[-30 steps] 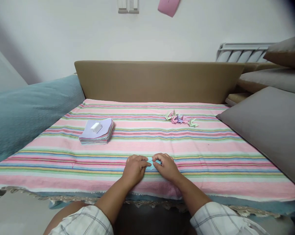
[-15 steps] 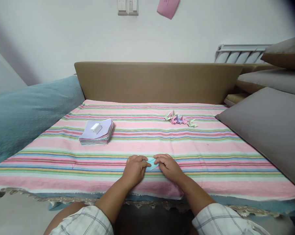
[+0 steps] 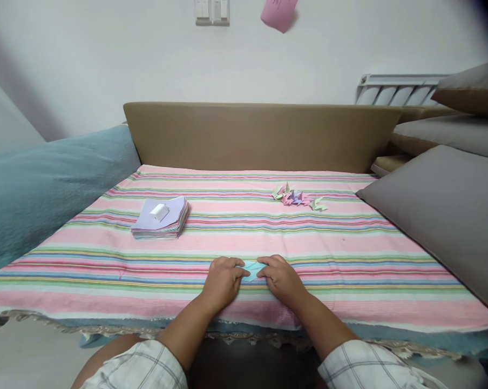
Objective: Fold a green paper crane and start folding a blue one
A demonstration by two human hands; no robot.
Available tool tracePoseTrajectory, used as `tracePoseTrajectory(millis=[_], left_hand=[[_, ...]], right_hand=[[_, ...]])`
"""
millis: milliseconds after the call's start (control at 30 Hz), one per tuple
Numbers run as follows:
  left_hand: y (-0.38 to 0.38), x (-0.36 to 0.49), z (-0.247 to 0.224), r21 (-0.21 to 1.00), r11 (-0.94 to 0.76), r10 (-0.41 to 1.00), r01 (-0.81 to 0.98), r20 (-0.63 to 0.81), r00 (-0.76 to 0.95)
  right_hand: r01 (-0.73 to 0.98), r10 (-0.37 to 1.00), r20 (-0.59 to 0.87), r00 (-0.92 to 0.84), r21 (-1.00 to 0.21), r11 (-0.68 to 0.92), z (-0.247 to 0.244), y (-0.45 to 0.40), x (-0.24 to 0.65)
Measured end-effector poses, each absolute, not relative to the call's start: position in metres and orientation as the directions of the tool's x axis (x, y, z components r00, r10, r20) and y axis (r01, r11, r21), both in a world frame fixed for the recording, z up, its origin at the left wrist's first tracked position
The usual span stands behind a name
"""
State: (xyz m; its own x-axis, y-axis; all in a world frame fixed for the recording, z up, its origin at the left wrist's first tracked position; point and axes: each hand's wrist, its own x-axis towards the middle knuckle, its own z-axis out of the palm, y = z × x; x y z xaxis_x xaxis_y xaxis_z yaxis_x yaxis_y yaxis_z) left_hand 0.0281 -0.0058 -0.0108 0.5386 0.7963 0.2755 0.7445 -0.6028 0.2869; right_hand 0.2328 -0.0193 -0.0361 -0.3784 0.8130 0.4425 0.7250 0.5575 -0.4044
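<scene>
A small folded sheet of light-blue paper [image 3: 252, 270] lies on the striped cloth close to the front edge. My left hand [image 3: 224, 276] pinches its left end between thumb and fingers. On the opposite end, my right hand [image 3: 280, 274] has its thumb and fingertips closed on the paper. Creases run across the part showing between the hands; both ends are covered by fingers. Farther back to the right sits a row of several folded paper cranes [image 3: 296, 198] in green, pink and purple.
To the left stands a stack of coloured paper sheets [image 3: 161, 220] with a small white block [image 3: 159, 212] on top. A blue-covered armrest [image 3: 61, 183] borders the left side, grey cushions [image 3: 442, 210] the right, and a brown backrest [image 3: 260, 138] the far side.
My right hand has shifted slightly right along the paper, so more of the blue shows between my hands. My left hand has stayed in place.
</scene>
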Motion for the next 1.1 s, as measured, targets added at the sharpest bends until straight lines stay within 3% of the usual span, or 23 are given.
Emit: tracePoseTrajectory(millis=[300,600,1100], left_hand=[[-0.009,0.024,-0.016,0.243,-0.683,0.723,0.688,0.353,0.593],[-0.005,0.014,-0.011,0.256,-0.768,0.640,0.587,0.340,0.689],[0.002,0.010,0.000,0.245,-0.777,0.629,0.580,0.259,0.733]], right_hand=[[0.708,0.774,0.411,-0.482,-0.338,0.620,-0.026,-0.032,0.225],[0.734,0.813,0.337,-0.475,-0.357,0.578,-0.028,-0.029,0.225],[0.721,0.823,0.297,-0.484,-0.397,0.567,-0.019,-0.028,0.226]])
